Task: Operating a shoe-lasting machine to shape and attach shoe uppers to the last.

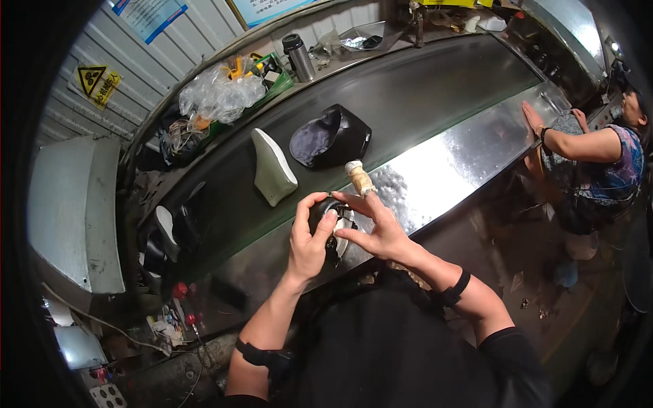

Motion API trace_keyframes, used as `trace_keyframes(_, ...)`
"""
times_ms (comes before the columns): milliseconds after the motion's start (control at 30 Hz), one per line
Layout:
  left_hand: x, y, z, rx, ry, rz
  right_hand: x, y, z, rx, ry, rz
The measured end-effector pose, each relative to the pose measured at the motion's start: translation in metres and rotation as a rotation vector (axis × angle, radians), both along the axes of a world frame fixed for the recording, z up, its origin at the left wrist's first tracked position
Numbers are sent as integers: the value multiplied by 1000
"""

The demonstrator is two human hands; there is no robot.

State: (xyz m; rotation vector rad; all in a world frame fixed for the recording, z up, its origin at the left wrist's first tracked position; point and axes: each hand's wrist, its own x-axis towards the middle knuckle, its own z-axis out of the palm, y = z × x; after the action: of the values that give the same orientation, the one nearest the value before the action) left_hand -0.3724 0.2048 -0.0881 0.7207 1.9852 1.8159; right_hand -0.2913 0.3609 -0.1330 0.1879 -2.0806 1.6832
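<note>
Both my hands hold a small black shoe part (pixel 331 224) with a white edge, just above the shiny steel rim (pixel 449 163) of a conveyor. My left hand (pixel 307 239) wraps its left side, thumb and fingers curled on it. My right hand (pixel 375 228) pinches its right side; the index finger, wrapped in tan tape (pixel 358 178), sticks up. On the dark belt (pixel 422 88) just beyond lie a black shoe upper (pixel 331 138) with a grey lining and a white sole (pixel 272 168).
More black-and-white shoes (pixel 165 234) sit at the belt's left end. A green crate with clear plastic bags (pixel 221 92) and a steel flask (pixel 298 56) stand behind the belt. Another person (pixel 598 163) at the right rests a hand on the steel rim.
</note>
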Motion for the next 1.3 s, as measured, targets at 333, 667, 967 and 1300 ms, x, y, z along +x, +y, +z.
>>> trace_keyframes(333,-3,-32,25,-210,-16,-179,-2,-30,-6,-167,-165,-4)
trace_keyframes(667,4,-41,-27,-55,755,114,-3,-50,-9,-91,-119,-9)
trace_keyframes(967,12,-63,-18,-9,425,16,-4,-54,-15,-186,-178,73)
trace_keyframes(1300,17,-52,-1,59,162,-30,4,-46,-2,29,-198,-40)
